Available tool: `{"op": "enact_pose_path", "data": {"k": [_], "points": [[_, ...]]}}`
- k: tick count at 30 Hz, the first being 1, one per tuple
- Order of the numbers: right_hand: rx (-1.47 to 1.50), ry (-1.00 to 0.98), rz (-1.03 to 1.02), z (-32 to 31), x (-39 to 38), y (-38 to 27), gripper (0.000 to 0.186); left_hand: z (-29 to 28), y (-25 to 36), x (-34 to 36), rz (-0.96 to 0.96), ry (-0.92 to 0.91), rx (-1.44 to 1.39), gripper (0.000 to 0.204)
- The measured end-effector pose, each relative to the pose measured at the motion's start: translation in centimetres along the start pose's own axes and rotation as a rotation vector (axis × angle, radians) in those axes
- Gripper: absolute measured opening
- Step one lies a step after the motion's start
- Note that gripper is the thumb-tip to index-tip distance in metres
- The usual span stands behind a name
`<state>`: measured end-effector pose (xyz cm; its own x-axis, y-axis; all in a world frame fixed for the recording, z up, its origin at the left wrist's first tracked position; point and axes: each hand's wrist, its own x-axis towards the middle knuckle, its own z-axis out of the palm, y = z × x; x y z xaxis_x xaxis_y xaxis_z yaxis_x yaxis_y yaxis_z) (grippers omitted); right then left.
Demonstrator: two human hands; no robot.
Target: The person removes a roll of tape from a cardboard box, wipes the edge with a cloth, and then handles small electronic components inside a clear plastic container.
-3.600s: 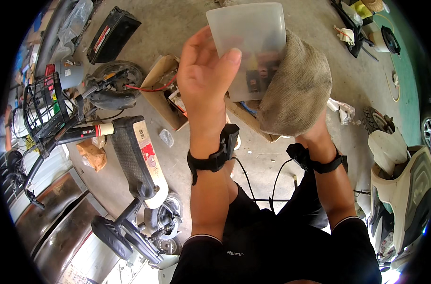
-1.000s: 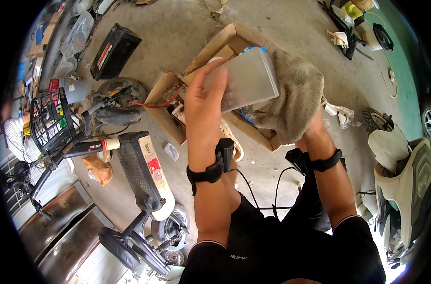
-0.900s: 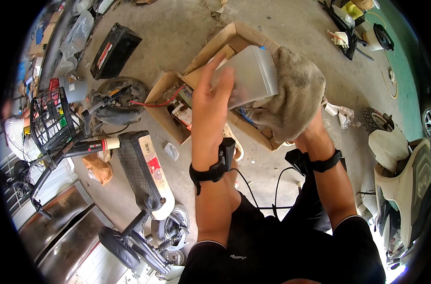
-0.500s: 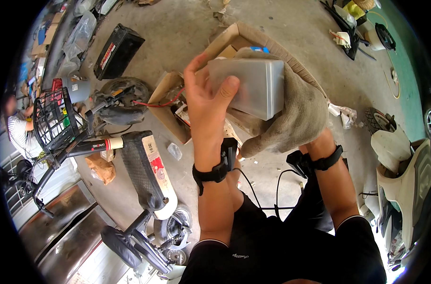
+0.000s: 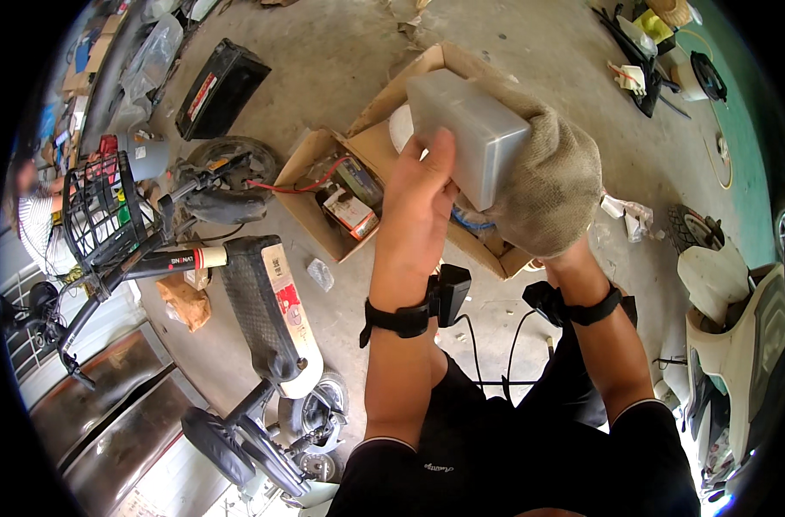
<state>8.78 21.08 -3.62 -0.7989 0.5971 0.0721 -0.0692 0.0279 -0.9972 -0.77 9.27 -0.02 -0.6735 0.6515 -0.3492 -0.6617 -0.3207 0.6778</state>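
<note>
A translucent plastic box (image 5: 468,121) with a lid seam is held up in front of me, tilted, above a cardboard box. My left hand (image 5: 416,185) grips its left lower side, thumb on the near face. A coarse grey-brown cloth (image 5: 554,172) is draped over my right hand (image 5: 568,261) and pressed against the plastic box's right end. Only the base of that hand shows; its fingers are under the cloth. Behind my left hand is a round white thing (image 5: 401,129), partly covered.
Below are the large cardboard box (image 5: 397,93) and a smaller carton (image 5: 304,168) with a small box and a red cable. To the left lie a black battery (image 5: 222,90) and a scooter (image 5: 259,310); pale scooter panels (image 5: 727,319) stand at the right.
The plastic box has turned and tipped, now showing more of its top face. My left hand has moved right and lower on it, and the cloth has shifted up along its right end.
</note>
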Motion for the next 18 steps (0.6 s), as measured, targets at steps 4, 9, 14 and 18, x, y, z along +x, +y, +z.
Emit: {"op": "enact_pose_path", "data": {"k": [4,9,14,18], "points": [[-0.454,0.004,-0.238,0.7,1.6,-2.7,0.068,1.5,0.1,-0.4,0.208,0.049,0.070,0.076],[-0.179,-0.088,-0.050,-0.1,1.7,-3.5,0.066,1.3,0.4,0.1,0.444,0.146,0.171,0.082],[-0.551,-0.304,-0.282,0.6,3.7,-6.5,0.048,1.4,0.8,-0.1,0.545,0.188,0.358,0.094],[-0.053,-0.201,-0.019,0.1,0.9,-1.0,0.059,1.8,0.8,-0.2,0.391,0.013,0.381,0.098]]}}
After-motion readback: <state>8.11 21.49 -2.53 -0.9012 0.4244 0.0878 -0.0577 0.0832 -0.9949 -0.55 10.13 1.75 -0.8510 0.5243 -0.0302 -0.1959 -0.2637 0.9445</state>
